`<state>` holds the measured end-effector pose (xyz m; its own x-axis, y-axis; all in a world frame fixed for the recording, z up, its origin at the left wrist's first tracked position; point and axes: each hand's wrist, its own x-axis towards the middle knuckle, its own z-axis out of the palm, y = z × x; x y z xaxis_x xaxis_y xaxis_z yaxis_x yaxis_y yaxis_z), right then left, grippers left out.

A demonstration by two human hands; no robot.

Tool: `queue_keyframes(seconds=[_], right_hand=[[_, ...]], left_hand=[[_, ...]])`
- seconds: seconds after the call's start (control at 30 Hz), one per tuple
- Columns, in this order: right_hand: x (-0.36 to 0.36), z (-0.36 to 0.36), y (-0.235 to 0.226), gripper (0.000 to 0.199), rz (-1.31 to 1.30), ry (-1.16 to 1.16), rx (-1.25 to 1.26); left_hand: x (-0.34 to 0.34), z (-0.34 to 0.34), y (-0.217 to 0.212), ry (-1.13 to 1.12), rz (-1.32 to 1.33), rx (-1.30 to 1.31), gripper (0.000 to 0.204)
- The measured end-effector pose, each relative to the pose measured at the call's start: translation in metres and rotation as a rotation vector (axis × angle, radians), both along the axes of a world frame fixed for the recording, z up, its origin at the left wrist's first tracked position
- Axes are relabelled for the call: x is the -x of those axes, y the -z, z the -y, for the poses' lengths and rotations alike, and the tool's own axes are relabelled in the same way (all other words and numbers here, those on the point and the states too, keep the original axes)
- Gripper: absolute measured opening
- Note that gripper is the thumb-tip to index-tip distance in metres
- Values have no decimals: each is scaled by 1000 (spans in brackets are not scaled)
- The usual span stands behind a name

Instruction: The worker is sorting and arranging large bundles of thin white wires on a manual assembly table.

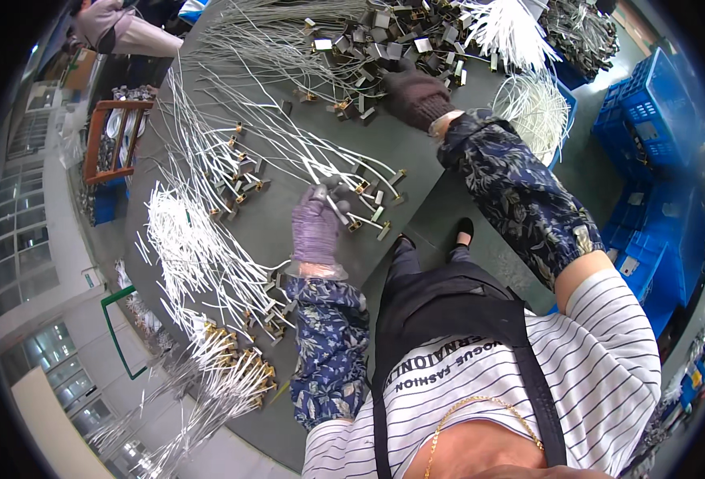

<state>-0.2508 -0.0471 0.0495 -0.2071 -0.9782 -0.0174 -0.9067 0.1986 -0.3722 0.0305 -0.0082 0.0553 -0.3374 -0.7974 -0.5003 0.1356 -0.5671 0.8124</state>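
My left hand (316,227), in a purple knit glove, is closed on a few white wires (338,209) over the grey table. Small brass-coloured and metal end pieces (362,187) tip the wires around it. My right hand (418,97), in a dark brown glove, reaches into a heap of small square metal-ended pieces (352,68) at the far side. Its fingertips blend into the dark heap, so their grip is hidden. Loose wires (264,120) fan out across the table from the heap toward my left hand.
White wire bundles (184,247) lie on the left, with brass-ended ones (236,359) nearer me. White wires (532,116) sit in a blue bin at the far right. Blue crates (648,112) stand on the floor to the right. Another person's gloved hand (101,25) shows at the far left.
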Motion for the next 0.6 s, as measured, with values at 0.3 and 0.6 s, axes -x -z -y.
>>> queue_keyframes(seconds=[0.3,0.6], right_hand=[[10,-170,-6,17,1198,188,-186],[41,-435,45,25,912,676,-921]], left_hand=[[96,-60,22,-219,-198,-30,16],[134,-61,60,-166,-217,-20,16]])
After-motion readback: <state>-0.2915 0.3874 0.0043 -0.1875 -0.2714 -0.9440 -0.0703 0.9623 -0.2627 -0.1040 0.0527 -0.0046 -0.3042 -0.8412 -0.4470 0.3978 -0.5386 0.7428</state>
